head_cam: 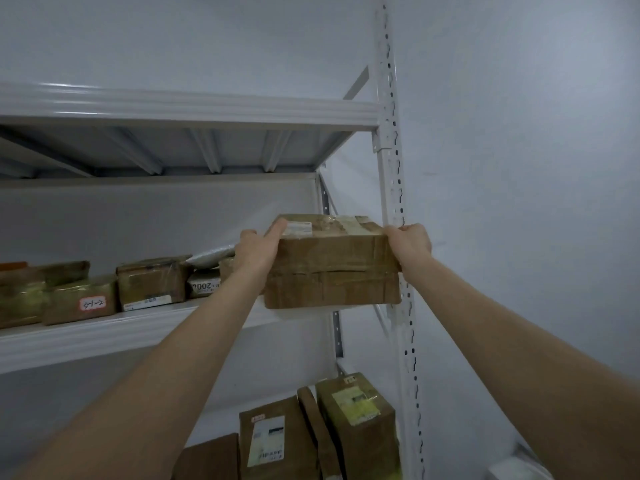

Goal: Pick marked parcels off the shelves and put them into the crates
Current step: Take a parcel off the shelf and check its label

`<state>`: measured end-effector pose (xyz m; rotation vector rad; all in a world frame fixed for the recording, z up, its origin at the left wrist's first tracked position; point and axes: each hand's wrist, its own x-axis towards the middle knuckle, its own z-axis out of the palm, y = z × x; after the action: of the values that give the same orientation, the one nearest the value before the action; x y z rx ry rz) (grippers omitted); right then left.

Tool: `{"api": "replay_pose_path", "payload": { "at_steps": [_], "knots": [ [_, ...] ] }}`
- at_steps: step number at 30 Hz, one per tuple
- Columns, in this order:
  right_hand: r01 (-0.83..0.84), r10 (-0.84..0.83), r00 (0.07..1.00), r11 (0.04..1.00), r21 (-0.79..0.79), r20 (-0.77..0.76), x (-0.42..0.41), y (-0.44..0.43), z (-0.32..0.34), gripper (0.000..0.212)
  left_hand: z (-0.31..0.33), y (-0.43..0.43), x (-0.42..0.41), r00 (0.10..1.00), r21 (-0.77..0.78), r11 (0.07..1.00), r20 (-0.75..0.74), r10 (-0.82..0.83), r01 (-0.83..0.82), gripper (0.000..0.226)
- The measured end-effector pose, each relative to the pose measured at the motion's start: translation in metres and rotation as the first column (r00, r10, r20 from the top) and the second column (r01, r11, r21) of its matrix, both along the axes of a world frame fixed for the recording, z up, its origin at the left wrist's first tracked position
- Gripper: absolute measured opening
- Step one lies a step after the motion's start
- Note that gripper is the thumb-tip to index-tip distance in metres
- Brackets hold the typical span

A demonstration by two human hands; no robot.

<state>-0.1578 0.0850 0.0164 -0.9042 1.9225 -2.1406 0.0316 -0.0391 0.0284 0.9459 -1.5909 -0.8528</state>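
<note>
1. The middle shelf (104, 336) is a pale metal board with a rounded front lip. At its left it carries a row of brown cardboard parcels wrapped in glossy yellowish tape.
2. One of these, the labelled parcel (81, 303), bears a small white sticker edged in red with handwriting on it. Just to its right stands a squarer taped box (150, 284) with a printed strip along its base.
3. Next comes a low box with black digits (204, 285), and a soft grey plastic mailer (211, 254) lies on top of it.
4. The left hand (258, 252) grips the left end of the held parcel (332, 268), thumb laid flat on the top face near a white label, palm pressed to the side. Its other fingers are hidden behind the box.
5. The held parcel is a wide, flat cardboard box, creased and banded with brown tape. It sits at the right end of the middle shelf, overhanging the front edge.
6. The right hand (410, 242) clamps the right end, fingers curled together over the top corner.
7. The white upright post (398, 202) is punched with keyhole slots.
8. On the lower shelf stand upright parcels (356, 420) with white and yellow labels.
</note>
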Motion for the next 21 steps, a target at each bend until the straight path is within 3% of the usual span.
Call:
{"api": "replay_pose_path", "payload": {
  "at_steps": [3, 5, 10, 13, 15, 18, 21],
  "knots": [
    [-0.122, 0.124, 0.984, 0.992, -0.018, 0.130, -0.003, 0.007, -0.008, 0.053, -0.005, 0.012, 0.005, 0.991, 0.115, 0.985, -0.057, -0.120, 0.126, 0.071],
    [-0.210, 0.205, 0.968, 0.977, 0.024, 0.148, -0.002, 0.016, -0.013, 0.046, -0.009, 0.026, 0.008, 0.973, 0.159, 0.962, -0.103, -0.206, 0.221, 0.058],
    [-0.289, 0.302, 0.953, 0.915, 0.281, -0.003, -0.004, 0.034, -0.024, 0.083, -0.022, 0.049, 0.017, 0.943, 0.154, 0.933, -0.126, -0.307, 0.324, 0.054],
    [-0.346, 0.374, 0.927, 0.888, 0.303, -0.037, -0.007, 0.040, -0.028, 0.074, -0.029, 0.052, 0.021, 0.951, 0.143, 0.942, -0.103, -0.292, 0.304, 0.063],
    [-0.371, 0.407, 0.909, 0.888, 0.273, -0.087, -0.008, 0.043, -0.029, 0.069, -0.031, 0.058, 0.022, 0.955, 0.100, 0.953, -0.114, -0.276, 0.287, 0.065],
    [-0.364, 0.399, 0.902, 0.907, 0.212, -0.161, -0.008, 0.044, -0.031, 0.082, -0.030, 0.065, 0.024, 0.957, -0.016, 0.962, -0.099, -0.274, 0.274, 0.072],
    [-0.313, 0.345, 0.887, 0.938, 0.149, -0.307, -0.007, 0.048, -0.033, 0.099, -0.030, 0.075, 0.026, 0.953, -0.162, 0.940, 0.044, -0.298, 0.302, 0.083]
  ]
}}
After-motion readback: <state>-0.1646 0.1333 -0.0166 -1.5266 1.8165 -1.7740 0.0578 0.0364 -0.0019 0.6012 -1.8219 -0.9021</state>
